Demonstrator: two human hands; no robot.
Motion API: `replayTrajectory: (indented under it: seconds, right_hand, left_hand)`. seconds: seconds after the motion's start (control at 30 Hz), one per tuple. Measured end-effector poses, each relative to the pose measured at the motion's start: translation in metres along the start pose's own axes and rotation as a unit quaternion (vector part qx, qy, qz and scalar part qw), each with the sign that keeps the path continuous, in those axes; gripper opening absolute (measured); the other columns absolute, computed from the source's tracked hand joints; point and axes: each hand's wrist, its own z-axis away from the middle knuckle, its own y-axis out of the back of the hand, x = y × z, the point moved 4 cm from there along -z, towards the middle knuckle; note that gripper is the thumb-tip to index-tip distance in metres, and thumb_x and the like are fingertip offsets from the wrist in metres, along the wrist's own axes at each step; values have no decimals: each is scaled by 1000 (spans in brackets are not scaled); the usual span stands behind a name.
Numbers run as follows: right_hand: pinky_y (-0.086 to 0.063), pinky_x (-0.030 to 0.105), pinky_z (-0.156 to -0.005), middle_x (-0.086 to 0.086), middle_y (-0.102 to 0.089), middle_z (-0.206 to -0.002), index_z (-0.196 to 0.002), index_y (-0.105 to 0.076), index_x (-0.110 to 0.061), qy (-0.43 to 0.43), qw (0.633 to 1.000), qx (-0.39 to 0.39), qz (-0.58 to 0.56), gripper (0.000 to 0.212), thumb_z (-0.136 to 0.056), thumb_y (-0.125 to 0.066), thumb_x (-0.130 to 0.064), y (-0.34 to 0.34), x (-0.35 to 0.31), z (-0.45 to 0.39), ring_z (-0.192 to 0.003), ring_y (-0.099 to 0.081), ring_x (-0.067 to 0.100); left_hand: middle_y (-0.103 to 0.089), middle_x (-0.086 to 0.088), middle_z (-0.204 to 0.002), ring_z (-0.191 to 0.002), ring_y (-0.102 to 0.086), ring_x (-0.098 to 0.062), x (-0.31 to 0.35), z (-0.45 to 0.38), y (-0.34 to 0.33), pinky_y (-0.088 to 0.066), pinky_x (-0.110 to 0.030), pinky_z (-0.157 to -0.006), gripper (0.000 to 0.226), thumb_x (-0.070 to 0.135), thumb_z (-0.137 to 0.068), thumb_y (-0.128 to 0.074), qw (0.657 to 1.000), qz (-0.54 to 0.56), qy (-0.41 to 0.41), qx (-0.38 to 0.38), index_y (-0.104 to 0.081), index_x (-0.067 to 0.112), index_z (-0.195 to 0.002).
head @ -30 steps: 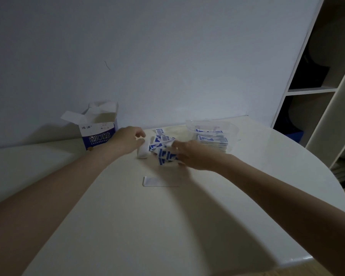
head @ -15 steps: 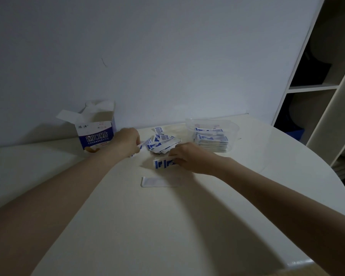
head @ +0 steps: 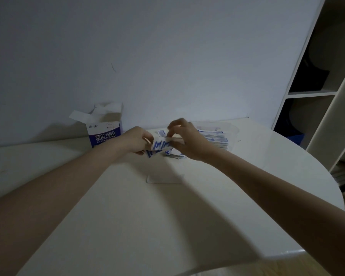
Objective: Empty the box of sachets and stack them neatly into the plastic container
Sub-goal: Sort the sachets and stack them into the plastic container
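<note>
**Both hands pinching sachets above the loose pile**

Nearest, the white round table [head: 127, 226] fills the lower view, with a flat, pale rectangular piece [head: 164, 179] lying on it by itself. Beyond that, the two forearms converge. The left hand [head: 134, 141] has its fingers curled round a small bunch of blue-and-white sachets [head: 157, 146], lifted just off the tabletop. The right hand [head: 187, 140] meets it from the other side, thumb and fingers pinching the same bunch at its right end. Under the right hand a few loose sachets [head: 172, 154] lie scattered on the table. Just behind that hand stands the clear plastic container [head: 232, 132], holding a stack of sachets [head: 217, 138]. Farther left, near the wall, the blue-and-white box [head: 105, 134] stands upright with its top flaps open. A white shelf unit [head: 327, 92] rises at far right.
</note>
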Motion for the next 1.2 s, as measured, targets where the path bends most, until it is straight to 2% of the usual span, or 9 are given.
replayTrajectory:
  seconds: [0.17, 0.27, 0.4, 0.6, 0.73, 0.9, 1.0, 1.07, 1.2]
  right_hand:
    - [-36, 24, -72, 17, -63, -113, -113, -57, -5, -2, 995, -75, 66, 23, -92, -51, -12, -4, -1, 8, -102, -58, 30]
    - [-37, 28, -68, 18, -62, -110, -113, -53, -6, -13, 989, -91, 113, 23, -92, -45, -6, -8, 7, 15, -97, -57, 32]
    - [-43, 34, -76, 18, -62, -114, -121, -53, -9, -12, 989, -104, 101, 31, -91, -46, -4, -16, 12, 25, -99, -58, 33]
    - [-29, 26, -67, 21, -64, -103, -99, -63, 4, -16, 990, -100, 98, 20, -92, -48, -7, -19, 14, 31, -97, -57, 31]
    - [-38, 31, -69, 21, -65, -107, -105, -62, 1, -90, 994, -56, 37, 22, -93, -51, -12, -1, 24, 30, -98, -59, 33]
    - [-32, 25, -60, 18, -66, -107, -106, -63, 1, -99, 992, -74, 17, 23, -93, -51, -13, -2, 27, 33, -91, -58, 28]
    - [-35, 24, -56, 17, -65, -110, -108, -63, -1, -122, 990, -60, -31, 24, -93, -49, -13, -1, 24, 31, -85, -51, 19]
    - [-35, 20, -55, 16, -65, -105, -106, -65, -2, -149, 985, -33, -86, 24, -93, -49, -15, 4, 24, 28, -83, -52, 19]
    - [-35, 22, -55, 8, -61, -89, -99, -67, -6, -184, 967, 15, -173, 18, -91, -53, -12, 20, 24, 24, -79, -51, 19]
  left_hand:
    - [-59, 0, -72, -64, -56, -5, 13, 17, -13, -50, -8, -56, 31, -1, -88, -54, 996, 3, -66, -65, -63, 24, -72]
    - [-58, -4, -91, -74, -54, -11, 10, 29, -23, -46, -17, -63, 7, 11, -86, -61, 979, -158, -43, -119, -62, 18, -85]
    - [-59, -2, -116, -98, -56, -18, 3, 38, -35, -43, -24, -80, 47, 35, -80, -69, 942, -305, -36, -135, -55, 11, -117]
    - [-63, 2, -83, -68, -54, -8, 3, 40, -38, -41, -18, -65, 29, 24, -78, -72, 962, -244, -31, -120, -65, 7, -101]
    - [-63, -3, -90, -72, -59, -14, -6, 37, -35, -48, -23, -71, 30, 28, -76, -74, 968, -224, 9, -114, -56, 17, -98]
    - [-66, -3, -63, -41, -59, -5, -5, 38, -36, -50, -13, -49, 14, 5, -79, -70, 980, -126, 45, -146, -58, 12, -83]
    - [-63, 3, -48, -45, -55, -9, -3, 40, -27, -46, -15, -50, 10, 6, -78, -66, 982, -158, 47, -95, -67, 5, -87]
    - [-63, -5, -58, -52, -53, -14, 0, 41, -18, -45, -20, -56, 13, 9, -81, -62, 987, -153, 41, -33, -70, 1, -88]
    - [-60, -2, -76, -68, -56, -19, 20, 51, 8, -42, -25, -65, 7, 10, -81, -61, 955, -144, -119, 232, -67, 7, -83]
